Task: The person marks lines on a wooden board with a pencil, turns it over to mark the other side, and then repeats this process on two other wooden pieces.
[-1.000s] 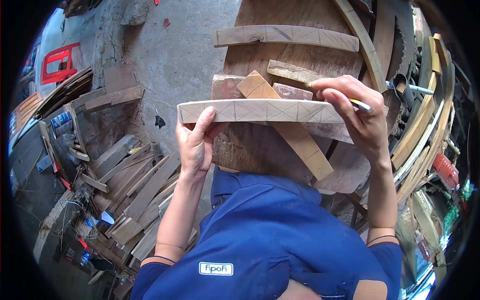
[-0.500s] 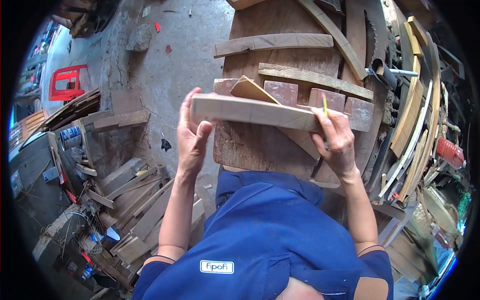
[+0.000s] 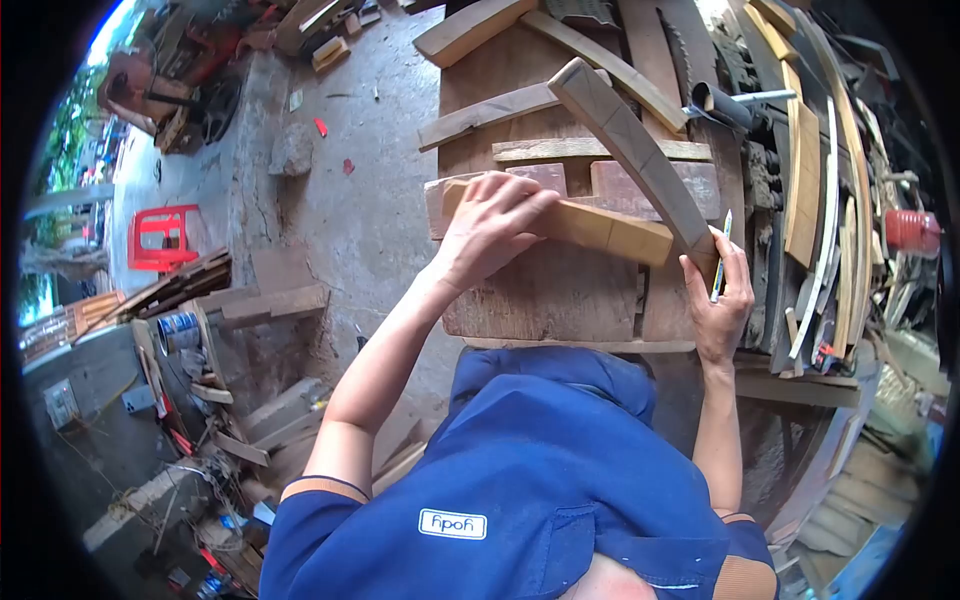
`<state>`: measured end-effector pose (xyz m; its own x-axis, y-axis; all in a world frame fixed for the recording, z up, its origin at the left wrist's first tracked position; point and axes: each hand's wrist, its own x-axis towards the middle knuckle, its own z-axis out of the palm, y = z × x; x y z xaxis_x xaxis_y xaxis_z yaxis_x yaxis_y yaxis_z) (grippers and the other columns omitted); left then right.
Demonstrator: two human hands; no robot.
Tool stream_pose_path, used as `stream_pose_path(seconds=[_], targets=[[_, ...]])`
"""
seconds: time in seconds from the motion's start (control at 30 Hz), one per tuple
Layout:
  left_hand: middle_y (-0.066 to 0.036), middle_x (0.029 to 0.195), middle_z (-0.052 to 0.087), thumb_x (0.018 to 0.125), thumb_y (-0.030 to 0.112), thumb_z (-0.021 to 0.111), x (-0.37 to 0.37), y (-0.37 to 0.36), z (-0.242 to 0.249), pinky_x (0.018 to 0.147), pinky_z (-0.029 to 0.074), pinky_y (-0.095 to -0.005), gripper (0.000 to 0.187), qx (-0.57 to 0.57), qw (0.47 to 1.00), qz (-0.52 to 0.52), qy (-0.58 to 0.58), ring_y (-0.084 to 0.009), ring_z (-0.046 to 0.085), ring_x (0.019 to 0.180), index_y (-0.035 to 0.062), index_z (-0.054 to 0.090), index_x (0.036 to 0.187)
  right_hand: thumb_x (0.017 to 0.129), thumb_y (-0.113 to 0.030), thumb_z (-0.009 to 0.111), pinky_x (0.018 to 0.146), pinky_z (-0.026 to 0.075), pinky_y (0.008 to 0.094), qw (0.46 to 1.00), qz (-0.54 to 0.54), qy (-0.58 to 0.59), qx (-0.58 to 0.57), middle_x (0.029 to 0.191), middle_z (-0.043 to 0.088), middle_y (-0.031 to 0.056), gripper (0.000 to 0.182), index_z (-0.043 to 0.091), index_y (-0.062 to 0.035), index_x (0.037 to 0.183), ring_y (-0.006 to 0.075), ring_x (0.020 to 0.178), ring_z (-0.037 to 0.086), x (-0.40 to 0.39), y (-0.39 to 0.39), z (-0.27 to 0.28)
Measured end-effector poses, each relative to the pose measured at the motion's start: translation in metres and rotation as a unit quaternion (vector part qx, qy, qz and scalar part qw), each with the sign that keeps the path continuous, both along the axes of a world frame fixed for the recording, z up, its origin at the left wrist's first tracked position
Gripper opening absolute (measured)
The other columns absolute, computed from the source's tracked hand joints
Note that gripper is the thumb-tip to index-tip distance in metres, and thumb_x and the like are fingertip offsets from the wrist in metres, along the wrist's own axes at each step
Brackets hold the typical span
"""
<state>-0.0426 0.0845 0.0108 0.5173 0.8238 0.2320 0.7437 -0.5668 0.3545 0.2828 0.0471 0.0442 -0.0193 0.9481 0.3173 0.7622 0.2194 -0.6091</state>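
A long curved wooden piece [image 3: 632, 145] with pencil lines across it slants up and left over the bench. Its lower end is in my right hand [image 3: 722, 300], which also has a pencil [image 3: 728, 222] between its fingers. My left hand [image 3: 490, 225] is closed over a shorter, yellowish wooden piece [image 3: 615, 232], which is somewhat blurred at its right end. Under both pieces lie reddish wooden blocks [image 3: 655, 185] on the wide brown bench board [image 3: 540, 298].
More curved pieces [image 3: 490, 112] and a pale strip [image 3: 600, 151] lie farther up the bench. A metal tube [image 3: 722, 105] and stacked boards [image 3: 803, 190] stand at the right. Scrap wood [image 3: 270, 305] and a red plastic stool [image 3: 163, 238] are at the left.
My left hand has left the long piece and taken hold of the shorter one. The long piece has swung from level to a steep slant in my right hand. The view has shifted.
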Motion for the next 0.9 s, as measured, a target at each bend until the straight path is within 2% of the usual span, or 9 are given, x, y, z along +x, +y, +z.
stream_pose_path(seconds=[0.07, 0.1, 0.3, 0.37, 0.43, 0.63, 0.7, 0.83, 0.9], targets=[[-0.009, 0.119, 0.065, 0.068, 0.019, 0.089, -0.005, -0.002, 0.005, 0.099, 0.051, -0.0453, 0.066, -0.013, 0.991, 0.091, -0.100, -0.0307, 0.058, 0.114, 0.0118, 0.069, 0.131, 0.088, -0.012, 0.080, 0.094, 0.053, 0.0440, 1.000, -0.017, 0.011, -0.006, 0.117, 0.068, 0.0144, 0.045, 0.066, -0.0038, 0.130, 0.0332, 0.108, 0.068, 0.003, -0.010, -0.002], [-0.008, 0.118, 0.065, 0.067, 0.020, 0.090, -0.008, -0.001, 0.003, 0.101, 0.050, -0.0450, 0.067, -0.052, 0.982, 0.131, -0.124, -0.0301, 0.058, 0.114, 0.0117, 0.069, 0.130, 0.088, -0.012, 0.081, 0.094, 0.053, 0.0440, 1.000, -0.021, 0.020, -0.011, 0.117, 0.068, 0.0144, 0.046, 0.066, -0.0037, 0.130, 0.0331, 0.108, 0.068, 0.003, -0.014, -0.003], [-0.009, 0.136, 0.058, 0.072, 0.025, 0.092, -0.026, 0.004, -0.002, 0.107, 0.047, -0.0443, 0.069, -0.110, 0.980, 0.150, -0.063, -0.0294, 0.055, 0.123, 0.0116, 0.067, 0.135, 0.086, -0.008, 0.081, 0.093, 0.054, 0.0435, 0.999, -0.006, 0.032, -0.031, 0.116, 0.068, 0.0144, 0.046, 0.066, -0.0045, 0.129, 0.0330, 0.107, 0.069, -0.011, -0.023, -0.005], [-0.010, 0.145, 0.052, 0.071, 0.030, 0.093, -0.042, 0.001, 0.012, 0.113, 0.044, -0.0442, 0.078, -0.064, 0.983, 0.165, -0.058, -0.0308, 0.051, 0.131, 0.0120, 0.063, 0.141, 0.085, -0.007, 0.081, 0.093, 0.055, 0.0434, 0.998, 0.004, 0.039, -0.042, 0.116, 0.068, 0.0144, 0.046, 0.066, -0.0045, 0.129, 0.0328, 0.107, 0.069, -0.016, -0.023, -0.005], [-0.011, 0.145, 0.053, 0.069, 0.029, 0.094, -0.069, -0.012, 0.022, 0.116, 0.043, -0.0450, 0.084, -0.097, 0.973, 0.196, -0.073, -0.0323, 0.049, 0.136, 0.0106, 0.060, 0.144, 0.084, -0.004, 0.081, 0.092, 0.055, 0.0438, 0.997, 0.015, 0.044, -0.059, 0.115, 0.068, 0.0147, 0.046, 0.066, -0.0044, 0.128, 0.0328, 0.107, 0.069, -0.020, -0.024, -0.006], [-0.013, 0.136, 0.061, 0.084, 0.019, 0.085, -0.114, -0.052, 0.019, 0.108, 0.048, -0.0429, 0.061, -0.106, 0.956, 0.271, -0.051, -0.0290, 0.059, 0.127, 0.0097, 0.063, 0.140, 0.083, -0.002, 0.079, 0.091, 0.054, 0.0441, 0.995, 0.042, 0.024, -0.081, 0.114, 0.069, 0.0159, 0.047, 0.066, -0.0033, 0.128, 0.0346, 0.106, 0.069, -0.031, -0.021, -0.015], [-0.014, 0.134, 0.060, 0.090, 0.017, 0.078, -0.114, -0.059, 0.017, 0.108, 0.047, -0.0428, 0.051, -0.127, 0.937, 0.302, -0.117, -0.0325, 0.056, 0.127, 0.0128, 0.064, 0.138, 0.081, -0.003, 0.079, 0.093, 0.054, 0.0445, 0.995, 0.055, 0.024, -0.083, 0.113, 0.069, 0.0166, 0.049, 0.066, -0.0039, 0.128, 0.0356, 0.106, 0.068, -0.038, -0.019, -0.018], [-0.016, 0.137, 0.059, 0.094, 0.022, 0.075, -0.097, -0.061, 0.017, 0.109, 0.046, -0.0432, 0.050, -0.104, 0.928, 0.326, -0.147, -0.0336, 0.055, 0.129, 0.0109, 0.062, 0.141, 0.077, -0.008, 0.082, 0.094, 0.055, 0.0461, 0.990, 0.118, -0.026, -0.070, 0.114, 0.069, 0.0169, 0.053, 0.067, -0.0055, 0.127, 0.0362, 0.107, 0.067, -0.052, -0.016, -0.026], [-0.019, 0.141, 0.057, 0.096, 0.030, 0.074, -0.086, -0.058, 0.016, 0.111, 0.044, -0.0441, 0.059, -0.068, 0.935, 0.309, -0.158, -0.0356, 0.054, 0.131, 0.0086, 0.055, 0.148, 0.076, -0.010, 0.083, 0.093, 0.055, 0.0447, 0.983, 0.157, -0.052, -0.073, 0.114, 0.068, 0.0162, 0.054, 0.066, -0.0055, 0.128, 0.0347, 0.106, 0.067, -0.066, -0.016, -0.022]])
